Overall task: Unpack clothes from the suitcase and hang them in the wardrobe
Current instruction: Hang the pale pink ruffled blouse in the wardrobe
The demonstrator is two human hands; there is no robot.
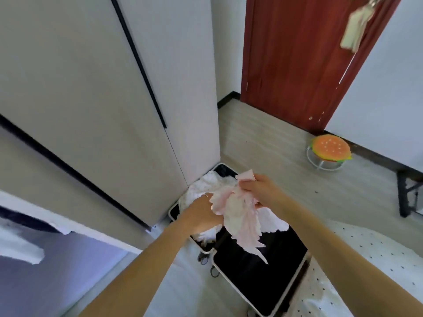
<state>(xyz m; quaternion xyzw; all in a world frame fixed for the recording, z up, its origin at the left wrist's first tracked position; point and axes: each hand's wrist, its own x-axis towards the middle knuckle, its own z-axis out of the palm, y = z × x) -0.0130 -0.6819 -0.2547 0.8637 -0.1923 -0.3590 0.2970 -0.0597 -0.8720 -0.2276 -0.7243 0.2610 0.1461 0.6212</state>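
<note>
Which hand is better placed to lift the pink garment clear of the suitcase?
Probably the right. The right hand grips the pink garment at its top edge, so the cloth hangs below it; the left hand holds it lower, nearer the suitcase.

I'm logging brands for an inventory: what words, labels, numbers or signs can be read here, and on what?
None can be read. The pink garment, suitcase, wardrobe doors, red door and burger-shaped stool show no writing. The pale things hanging on the red door are too blurred to tell.
</note>
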